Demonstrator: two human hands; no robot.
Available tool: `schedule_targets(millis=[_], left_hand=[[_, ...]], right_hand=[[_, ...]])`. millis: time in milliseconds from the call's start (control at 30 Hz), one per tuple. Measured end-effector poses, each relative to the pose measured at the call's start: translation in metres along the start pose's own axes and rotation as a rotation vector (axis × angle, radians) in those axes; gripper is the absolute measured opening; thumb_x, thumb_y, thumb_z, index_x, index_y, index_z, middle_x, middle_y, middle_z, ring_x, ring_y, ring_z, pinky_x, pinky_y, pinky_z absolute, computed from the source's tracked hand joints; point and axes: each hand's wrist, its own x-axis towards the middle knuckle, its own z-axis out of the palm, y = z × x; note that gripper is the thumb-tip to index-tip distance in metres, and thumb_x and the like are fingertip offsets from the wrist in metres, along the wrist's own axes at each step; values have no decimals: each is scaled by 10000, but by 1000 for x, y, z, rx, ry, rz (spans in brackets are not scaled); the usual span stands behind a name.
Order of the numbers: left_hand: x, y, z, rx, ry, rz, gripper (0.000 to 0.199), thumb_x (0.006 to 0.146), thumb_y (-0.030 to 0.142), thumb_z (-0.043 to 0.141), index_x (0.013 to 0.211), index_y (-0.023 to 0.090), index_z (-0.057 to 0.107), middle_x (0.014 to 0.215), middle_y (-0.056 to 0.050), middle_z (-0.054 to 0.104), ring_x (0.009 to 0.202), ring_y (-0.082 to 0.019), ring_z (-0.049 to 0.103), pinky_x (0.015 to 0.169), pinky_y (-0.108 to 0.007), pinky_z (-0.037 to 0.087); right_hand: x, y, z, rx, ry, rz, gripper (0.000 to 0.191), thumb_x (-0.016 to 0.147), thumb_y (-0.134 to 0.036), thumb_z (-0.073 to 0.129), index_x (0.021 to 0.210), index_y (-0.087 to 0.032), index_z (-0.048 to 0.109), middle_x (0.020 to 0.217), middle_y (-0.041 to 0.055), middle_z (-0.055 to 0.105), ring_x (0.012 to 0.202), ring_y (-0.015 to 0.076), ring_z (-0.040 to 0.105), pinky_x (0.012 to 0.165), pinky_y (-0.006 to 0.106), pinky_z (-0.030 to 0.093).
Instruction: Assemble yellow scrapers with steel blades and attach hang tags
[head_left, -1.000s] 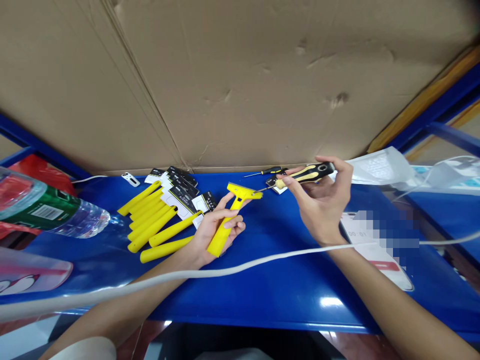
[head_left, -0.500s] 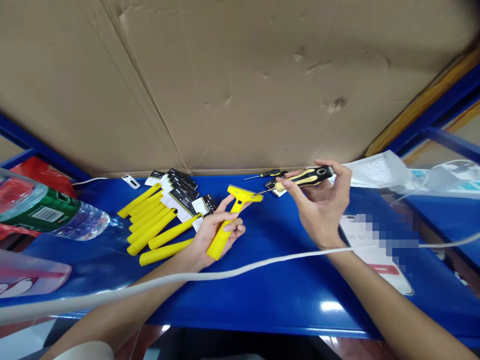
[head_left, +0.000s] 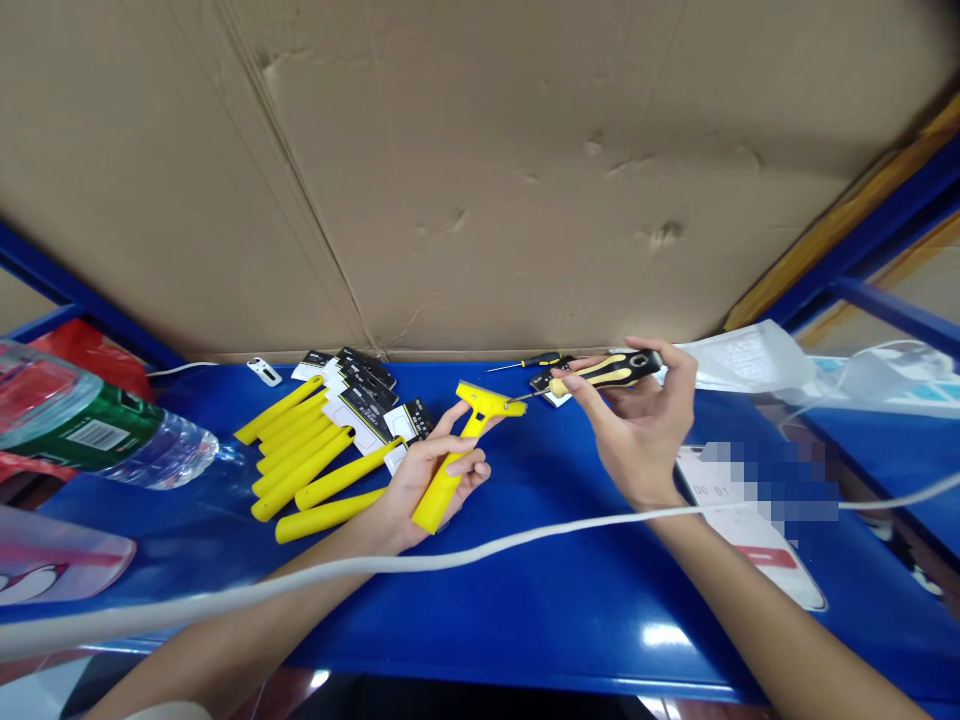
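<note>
My left hand (head_left: 427, 480) is closed around the handle of a yellow scraper (head_left: 444, 488), its T-shaped head pointing up and away from me. In my right hand (head_left: 649, 430) is a screwdriver (head_left: 611, 372) with a black and cream handle, gripped between thumb and fingers. The screwdriver's shaft slants down to the left, and its tip meets a screw at the right end of the scraper head. Left of my left hand lie several yellow handles (head_left: 300, 470) side by side, next to black and white printed cards (head_left: 364, 400).
A second, smaller screwdriver (head_left: 536, 361) lies at the back by a dark card. On the left is a water bottle (head_left: 112, 425); on the right a phone (head_left: 772, 560). A white cable (head_left: 517, 537) crosses in front over both forearms. Cardboard (head_left: 480, 180) walls the back.
The view has tilted slightly, so things sit a little lower. Both hands keep their grips, and the screwdriver tip stays at the same screw.
</note>
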Motion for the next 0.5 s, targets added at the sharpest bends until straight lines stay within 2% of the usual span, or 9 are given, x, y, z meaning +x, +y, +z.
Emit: schedule_targets(millis=[333, 500], left_hand=[[0, 0, 1, 14, -1, 18, 914, 839, -69, 709, 1633, 344, 520, 1393, -99, 774, 486, 7, 419, 687, -239, 554], [0, -1, -4, 4, -5, 17, 950, 828, -58, 734, 1652, 356, 504, 1258, -68, 794, 498, -10, 428, 713, -263, 563]], right_hand=[[-1, 0, 0, 23, -9, -25, 606, 837, -244, 994, 1311, -326, 625, 991, 7, 842, 934, 271, 878, 811, 449, 776], [1, -2, -1, 37, 6, -9, 597, 832, -227, 993, 1296, -317, 628, 967, 1, 839, 930, 255, 878, 792, 411, 774]])
